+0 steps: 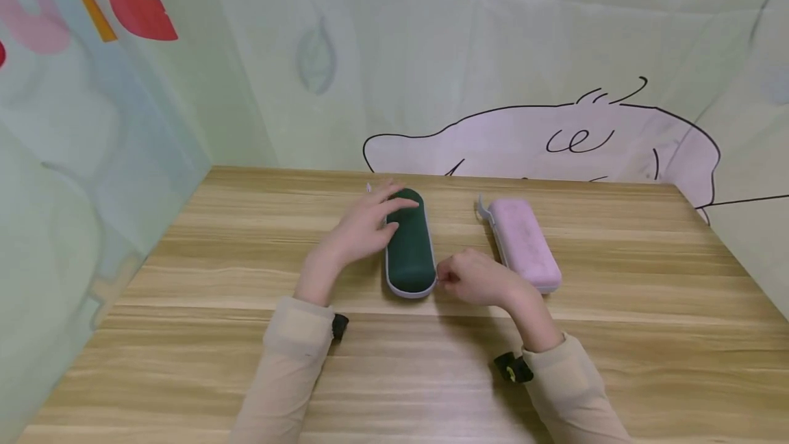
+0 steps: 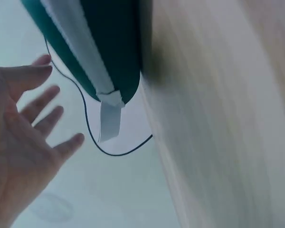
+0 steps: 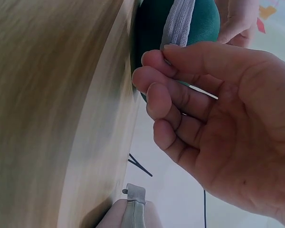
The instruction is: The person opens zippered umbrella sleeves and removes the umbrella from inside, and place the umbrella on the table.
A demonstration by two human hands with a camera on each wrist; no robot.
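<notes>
Centrally, on a wood-grained worktop (image 1: 394, 375) before printed pale drapes (image 1: 419, 53), a green case (image 1: 413, 252) lies near a pink case (image 1: 524, 238). The left hand (image 1: 364, 226) spreads loosely over it; the right hand (image 1: 476, 278) pinches its zip (image 3: 181, 21).

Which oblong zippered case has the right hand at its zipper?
The dark green, rounded fabric case: the right hand pinches at its pale grey zipper; the pale pink oblong case lies farther right.

Pink case (image 1: 525, 242), wooden table (image 1: 185, 307), cartoon-printed backdrop (image 1: 419, 40)
</notes>
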